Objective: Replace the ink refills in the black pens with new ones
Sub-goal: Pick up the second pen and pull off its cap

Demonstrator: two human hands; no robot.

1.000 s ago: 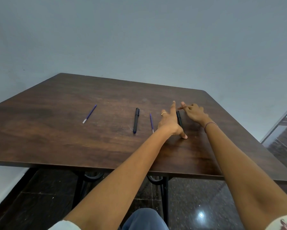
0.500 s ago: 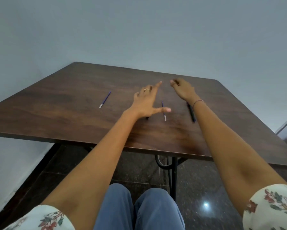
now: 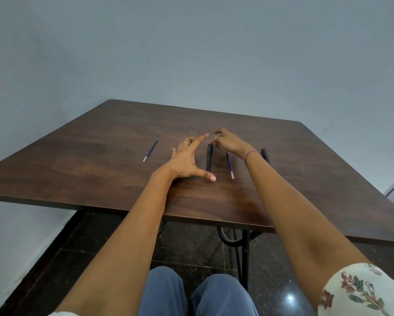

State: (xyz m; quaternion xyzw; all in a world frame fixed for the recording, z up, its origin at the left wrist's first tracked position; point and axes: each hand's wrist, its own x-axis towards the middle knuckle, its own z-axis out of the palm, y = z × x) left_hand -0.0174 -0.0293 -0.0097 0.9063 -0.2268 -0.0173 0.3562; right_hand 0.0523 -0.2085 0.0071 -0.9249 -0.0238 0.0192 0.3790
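Two black pens lie on the brown table (image 3: pixel 82 156). One black pen (image 3: pixel 209 158) lies in the middle, between my hands. My left hand (image 3: pixel 186 161) is spread flat just left of it, thumb near the pen's near end, holding nothing. My right hand (image 3: pixel 229 141) hovers at that pen's far end with loosely bent fingers, touching or almost touching its tip. A blue refill (image 3: pixel 230 164) lies right of this pen, under my right wrist. The second black pen (image 3: pixel 265 155) shows partly behind my right forearm. Another blue refill (image 3: pixel 150 149) lies to the left.
The table's near edge (image 3: pixel 191 218) runs across the lower middle, with black metal legs (image 3: pixel 245 254) beneath. My knees in blue jeans (image 3: pixel 198 293) are below. A plain grey wall stands behind the table.
Both hands moved left, off the right pen and over to the middle pen. The left hand now lies left of that pen and uncovers it. The camera tilted down.
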